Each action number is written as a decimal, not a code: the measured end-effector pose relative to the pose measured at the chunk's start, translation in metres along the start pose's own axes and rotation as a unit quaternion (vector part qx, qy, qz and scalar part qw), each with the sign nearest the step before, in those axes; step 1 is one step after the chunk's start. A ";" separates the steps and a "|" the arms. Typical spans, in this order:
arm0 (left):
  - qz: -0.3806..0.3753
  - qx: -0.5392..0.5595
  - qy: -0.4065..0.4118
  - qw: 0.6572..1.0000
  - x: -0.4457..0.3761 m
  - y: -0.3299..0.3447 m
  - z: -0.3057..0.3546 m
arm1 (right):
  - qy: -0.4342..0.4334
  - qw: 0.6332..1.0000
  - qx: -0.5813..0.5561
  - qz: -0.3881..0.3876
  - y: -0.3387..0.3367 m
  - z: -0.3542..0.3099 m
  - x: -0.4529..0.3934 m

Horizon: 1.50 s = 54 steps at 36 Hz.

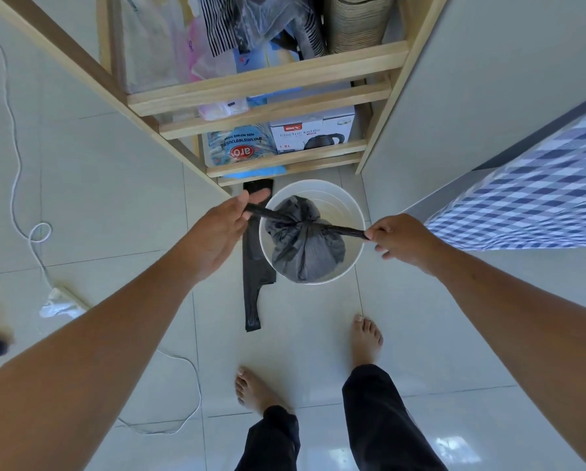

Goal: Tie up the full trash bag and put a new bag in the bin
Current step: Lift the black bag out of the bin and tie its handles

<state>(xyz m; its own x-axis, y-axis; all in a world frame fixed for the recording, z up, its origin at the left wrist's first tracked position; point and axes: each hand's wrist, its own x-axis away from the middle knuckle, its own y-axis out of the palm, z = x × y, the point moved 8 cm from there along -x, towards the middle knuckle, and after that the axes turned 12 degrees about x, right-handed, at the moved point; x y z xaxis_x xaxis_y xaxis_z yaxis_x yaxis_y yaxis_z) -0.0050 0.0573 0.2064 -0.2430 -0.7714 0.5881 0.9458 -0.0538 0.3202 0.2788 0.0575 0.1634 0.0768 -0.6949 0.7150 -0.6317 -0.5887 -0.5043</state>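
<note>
**Two hands pull the bag's ends apart**

Two twisted ends of the grey bag (305, 243) run out sideways from a knot at its top — the bag sits inside the white bin (349, 205) on the tiled floor. The left hand (223, 229) pinches one end between thumb and fingers, its palm partly open; the right hand (397, 236) is curled tight around the other. Beside the bin, touching its left wall, lies a flat black bag (252, 300), probably unused. Behind stands a wooden shelf (268, 83) holding a kettle box (313, 132).
</note>
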 end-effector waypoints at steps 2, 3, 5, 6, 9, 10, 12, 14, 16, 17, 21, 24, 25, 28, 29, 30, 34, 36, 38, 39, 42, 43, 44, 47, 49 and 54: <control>-0.014 0.145 0.019 0.989 -0.002 0.022 0.005 | 0.007 0.997 -0.071 -0.022 0.013 -0.002 0.004; -0.001 0.196 0.029 0.980 -0.005 0.030 0.008 | 0.010 0.995 -0.098 -0.030 0.019 -0.003 0.006; 0.056 0.278 0.054 0.957 -0.012 0.029 0.009 | 0.017 0.987 -0.154 -0.038 0.028 -0.002 0.009; 0.092 0.311 0.062 0.944 -0.015 0.024 0.008 | 0.021 0.980 -0.196 -0.038 0.030 0.000 0.010; 0.188 0.329 0.053 0.924 -0.019 0.009 -0.004 | 0.026 0.941 -0.337 -0.010 0.029 0.001 0.012; 0.206 0.350 0.051 0.912 -0.019 0.004 -0.008 | 0.019 0.932 -0.361 0.011 0.026 -0.001 0.012; 0.239 0.414 0.057 0.877 -0.019 -0.008 -0.014 | 0.010 0.930 -0.364 0.049 0.023 -0.007 0.010; 0.270 0.431 0.064 0.859 -0.016 -0.019 -0.015 | 0.005 0.938 -0.342 0.059 0.024 -0.014 0.007; 0.277 0.414 0.072 0.864 -0.014 -0.023 -0.013 | 0.003 0.940 -0.338 0.048 0.025 -0.017 0.006; 0.271 0.405 0.078 0.870 -0.014 -0.024 -0.011 | 0.001 0.937 -0.346 0.042 0.024 -0.019 0.006; 0.228 0.277 0.081 0.930 -0.016 -0.017 0.000 | -0.018 0.916 -0.401 0.016 0.018 -0.025 0.009; 0.202 0.135 0.035 0.969 -0.019 -0.008 0.000 | -0.039 0.918 -0.394 0.002 0.013 -0.033 0.011; 0.197 0.091 0.019 0.976 -0.020 -0.004 -0.002 | -0.043 0.922 -0.385 0.001 0.012 -0.035 0.011; 0.164 -0.021 -0.004 0.986 -0.023 0.006 -0.006 | -0.050 0.928 -0.370 0.002 0.010 -0.039 0.011; 0.149 -0.053 -0.006 0.987 -0.024 0.011 -0.007 | -0.051 0.929 -0.367 0.001 0.010 -0.040 0.010; 0.140 -0.082 -0.009 0.987 -0.024 0.014 -0.008 | -0.053 0.930 -0.365 0.000 0.010 -0.040 0.009; 0.136 -0.202 -0.017 0.970 -0.027 0.020 -0.011 | -0.066 0.940 -0.335 0.005 0.012 -0.043 0.008; 0.115 -0.274 -0.024 0.954 -0.029 0.026 -0.014 | -0.068 0.944 -0.323 0.013 0.014 -0.045 0.008; 0.083 -0.335 -0.027 0.938 -0.030 0.035 -0.018 | -0.066 0.945 -0.321 0.021 0.016 -0.045 0.007; 0.067 -0.371 -0.029 0.926 -0.029 0.040 -0.019 | -0.064 0.944 -0.322 0.022 0.017 -0.046 0.006; 0.024 -0.426 -0.047 0.903 -0.028 0.049 -0.027 | -0.059 0.945 -0.321 0.026 0.019 -0.046 0.004; 0.011 -0.427 -0.061 0.902 -0.028 0.051 -0.031 | -0.057 0.944 -0.323 0.026 0.020 -0.047 0.004; -0.003 -0.429 -0.071 0.901 -0.027 0.053 -0.034 | -0.056 0.943 -0.326 0.028 0.020 -0.047 0.004; -0.036 -0.442 -0.060 0.894 -0.025 0.061 -0.038 | -0.049 0.939 -0.339 0.034 0.020 -0.048 0.003; -0.011 -0.439 -0.024 0.898 -0.027 0.061 -0.032 | -0.039 0.933 -0.357 0.031 0.021 -0.049 0.001; 0.030 -0.420 0.018 0.907 -0.031 0.061 -0.029 | 0.028 0.895 -0.446 -0.019 0.039 -0.039 0.002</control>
<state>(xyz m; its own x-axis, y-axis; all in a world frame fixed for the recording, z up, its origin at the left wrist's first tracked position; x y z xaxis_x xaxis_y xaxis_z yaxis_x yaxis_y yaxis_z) 0.0663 0.0595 0.1865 -0.1931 -0.8082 0.5563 0.7912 -0.4636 -0.3989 0.2245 0.0492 0.1640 0.0885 -0.6453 0.7588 -0.9955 -0.0311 0.0896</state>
